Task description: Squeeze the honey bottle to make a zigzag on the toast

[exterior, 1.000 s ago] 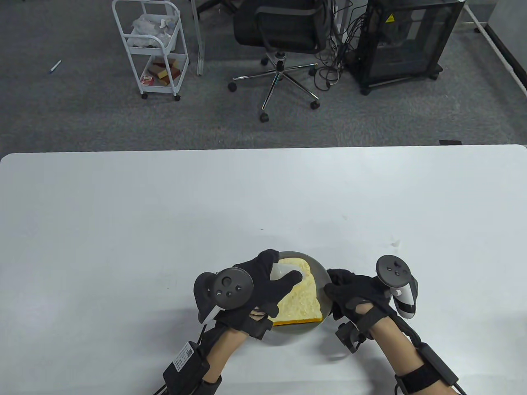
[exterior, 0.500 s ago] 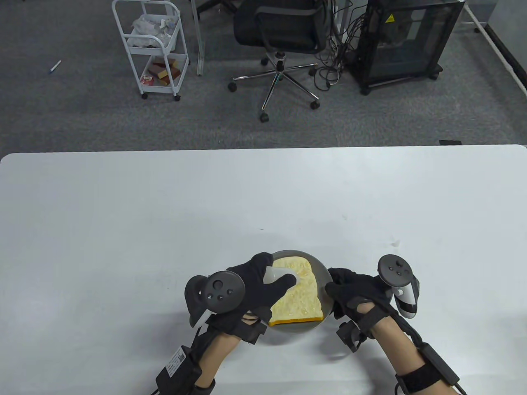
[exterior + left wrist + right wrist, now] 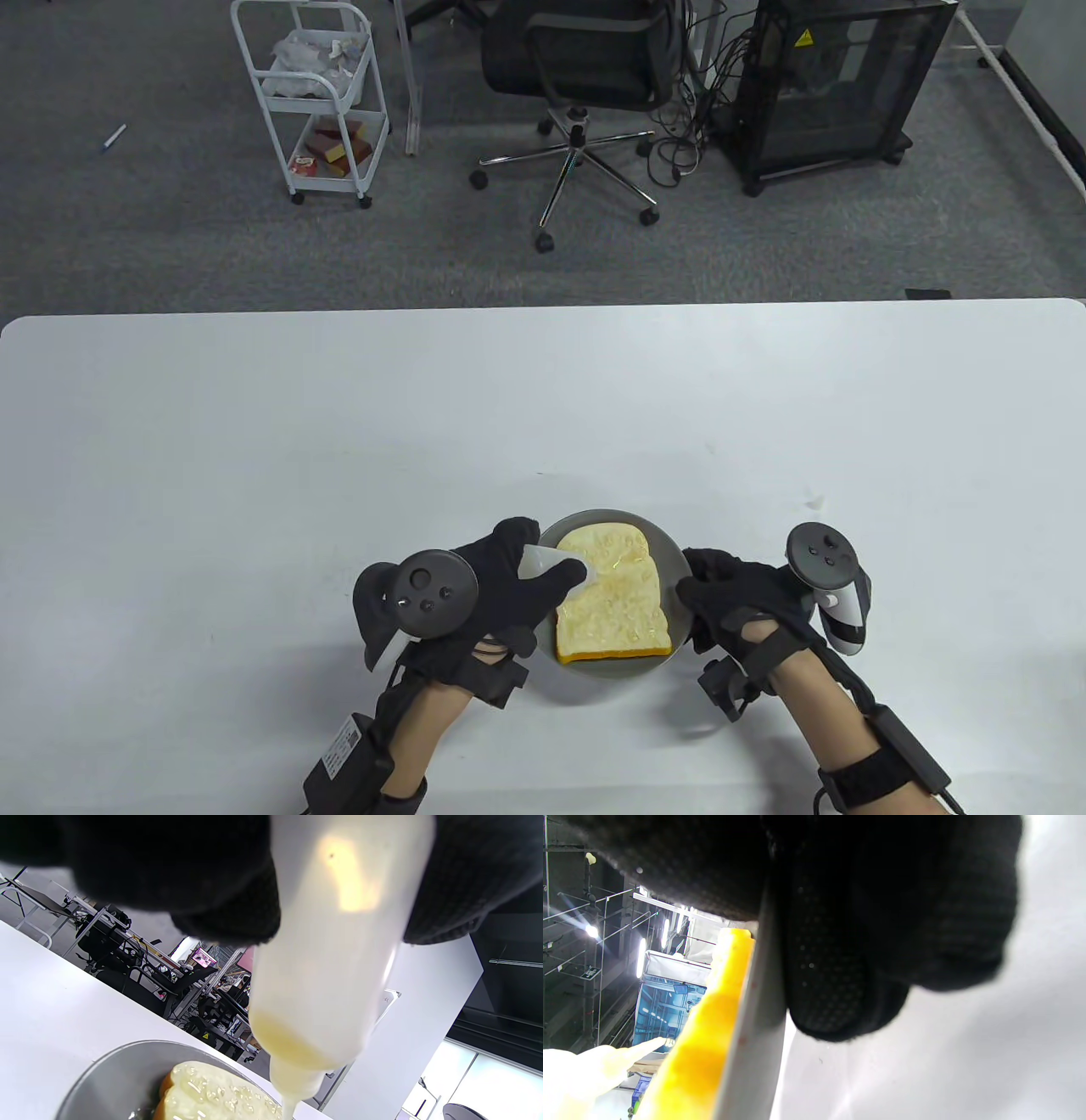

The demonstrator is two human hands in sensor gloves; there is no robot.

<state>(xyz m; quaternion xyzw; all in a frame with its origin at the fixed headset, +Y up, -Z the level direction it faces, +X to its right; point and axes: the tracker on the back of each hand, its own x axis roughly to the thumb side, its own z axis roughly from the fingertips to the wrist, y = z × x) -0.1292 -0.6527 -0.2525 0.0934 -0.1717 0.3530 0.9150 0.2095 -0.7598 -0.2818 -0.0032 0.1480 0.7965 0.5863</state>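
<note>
A slice of toast (image 3: 612, 598) with glossy honey lines on it lies on a grey plate (image 3: 670, 556) near the table's front edge. My left hand (image 3: 517, 586) grips a translucent squeeze bottle (image 3: 551, 563), tilted nozzle down over the toast's left side. In the left wrist view the bottle (image 3: 335, 955) holds honey near its nozzle, above the toast (image 3: 212, 1094) and plate (image 3: 110, 1077). My right hand (image 3: 721, 594) holds the plate's right rim; in the right wrist view my fingers (image 3: 840, 955) press on the rim (image 3: 751, 1052) beside the toast's orange crust (image 3: 704, 1035).
The white table (image 3: 339, 424) stretches wide behind and to both sides of the plate. Beyond its far edge stand a white trolley (image 3: 314, 93), an office chair (image 3: 585, 76) and a black cabinet (image 3: 840, 85).
My left hand and the bottle have moved left and toward me across the toast. More of the toast shows, with honey on it. My right hand has stayed on the plate's rim.
</note>
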